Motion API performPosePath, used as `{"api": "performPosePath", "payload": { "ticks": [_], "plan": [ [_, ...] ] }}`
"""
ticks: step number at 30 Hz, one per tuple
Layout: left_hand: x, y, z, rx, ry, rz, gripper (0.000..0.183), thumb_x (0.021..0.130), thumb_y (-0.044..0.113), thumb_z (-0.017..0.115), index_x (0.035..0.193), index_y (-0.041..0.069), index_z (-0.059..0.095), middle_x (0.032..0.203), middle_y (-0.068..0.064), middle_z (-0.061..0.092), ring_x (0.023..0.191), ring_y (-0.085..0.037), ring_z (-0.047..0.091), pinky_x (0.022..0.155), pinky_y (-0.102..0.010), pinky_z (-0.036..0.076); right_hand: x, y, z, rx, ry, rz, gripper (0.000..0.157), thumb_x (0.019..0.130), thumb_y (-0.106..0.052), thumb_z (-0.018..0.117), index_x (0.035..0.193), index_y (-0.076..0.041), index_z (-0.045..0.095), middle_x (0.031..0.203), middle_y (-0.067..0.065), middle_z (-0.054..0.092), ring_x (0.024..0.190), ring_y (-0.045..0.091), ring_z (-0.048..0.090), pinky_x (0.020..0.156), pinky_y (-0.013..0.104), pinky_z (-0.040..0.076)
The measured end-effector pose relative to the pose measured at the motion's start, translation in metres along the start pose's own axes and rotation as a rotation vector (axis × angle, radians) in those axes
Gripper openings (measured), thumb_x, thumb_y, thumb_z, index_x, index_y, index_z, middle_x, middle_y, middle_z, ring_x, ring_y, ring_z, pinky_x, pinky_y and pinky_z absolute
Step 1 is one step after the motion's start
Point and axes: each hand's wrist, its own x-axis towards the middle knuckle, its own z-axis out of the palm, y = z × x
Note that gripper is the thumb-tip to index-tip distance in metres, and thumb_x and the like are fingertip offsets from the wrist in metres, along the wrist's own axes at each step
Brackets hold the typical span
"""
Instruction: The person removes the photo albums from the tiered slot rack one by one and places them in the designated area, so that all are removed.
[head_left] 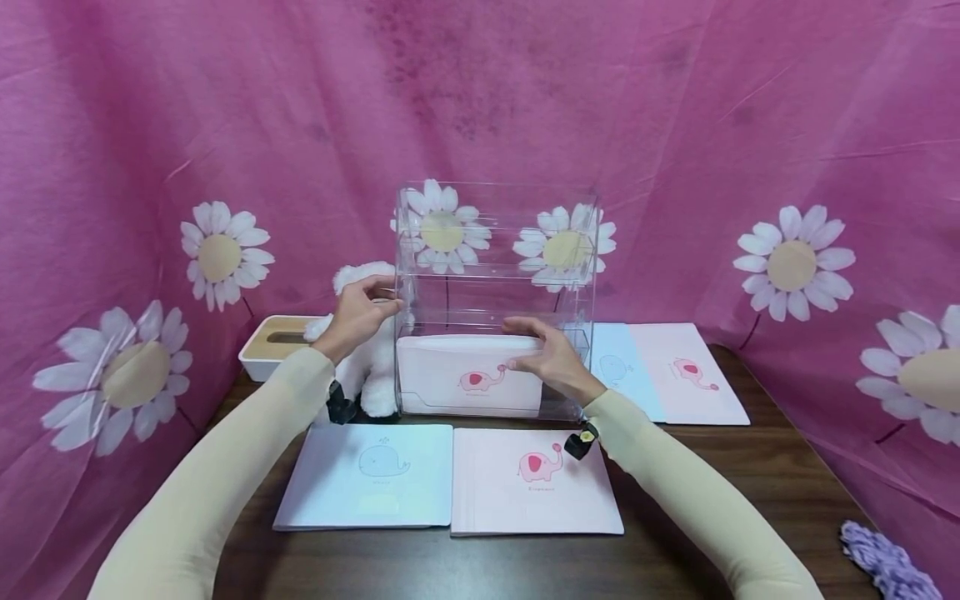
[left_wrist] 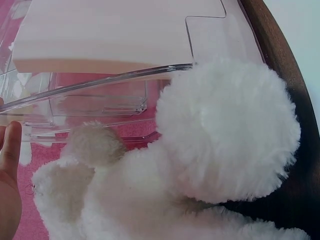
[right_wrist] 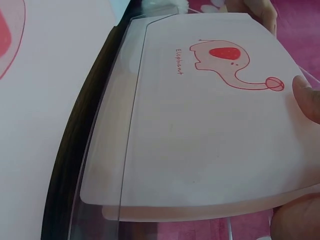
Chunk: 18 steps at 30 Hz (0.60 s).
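Note:
A clear plastic rack [head_left: 495, 271] with stepped tiers stands mid-table. In its bottom tier sits a pink elephant booklet [head_left: 435, 375], toward the left side, behind the low clear front lip. My right hand [head_left: 551, 358] holds the booklet's right part, thumb on the printed face and fingers behind; the right wrist view shows the thumb [right_wrist: 309, 100] beside the elephant's trunk and a second layer behind the cover. My left hand [head_left: 360, 315] grips the rack's left side edge; only a finger and part of the palm show in the left wrist view. A white plush toy [left_wrist: 225, 130] sits beside it.
In front lie a blue whale booklet stack [head_left: 375, 492] and a pink elephant booklet stack [head_left: 510, 500]. More blue and pink booklets [head_left: 678, 375] lie right of the rack. A wood-topped tissue box [head_left: 262, 346] stands back left; a purple knitted item [head_left: 888, 558] lies front right.

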Motion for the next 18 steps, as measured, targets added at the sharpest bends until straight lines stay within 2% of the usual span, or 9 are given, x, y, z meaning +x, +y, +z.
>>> {"api": "performPosePath", "payload": {
  "ticks": [8,13,18],
  "plan": [
    [0.0012,-0.0005,0.0005,0.008,0.005,0.005,0.046,0.092,0.008,0.07,0.137,0.004,0.061,0.123,-0.02,0.067,0.116,-0.03,0.064,0.081,-0.016,0.052,0.0077,0.0036,0.0,-0.05,0.046,0.047,0.058,0.083,-0.01,0.083,0.136,-0.015,0.062,0.139,0.006,0.064,0.129,0.029,0.059,0.111,0.053,0.047],
    [0.0,0.0006,0.0016,0.009,0.006,-0.005,0.046,0.092,0.008,0.07,0.137,0.004,0.061,0.124,-0.02,0.067,0.117,-0.03,0.064,0.083,-0.019,0.052,0.0098,0.0058,-0.0005,-0.041,0.062,0.072,0.055,0.082,-0.014,0.084,0.133,-0.019,0.065,0.138,0.003,0.065,0.124,0.027,0.063,0.105,0.051,0.052],
    [0.0011,0.0001,0.0024,0.008,0.012,-0.001,0.045,0.092,0.007,0.07,0.136,0.004,0.061,0.123,-0.021,0.068,0.117,-0.03,0.064,0.082,-0.016,0.052,0.0103,0.006,0.0008,-0.024,0.076,0.078,0.052,0.082,-0.013,0.085,0.131,-0.017,0.066,0.135,0.004,0.066,0.12,0.027,0.064,0.104,0.049,0.052]
  ]
}}
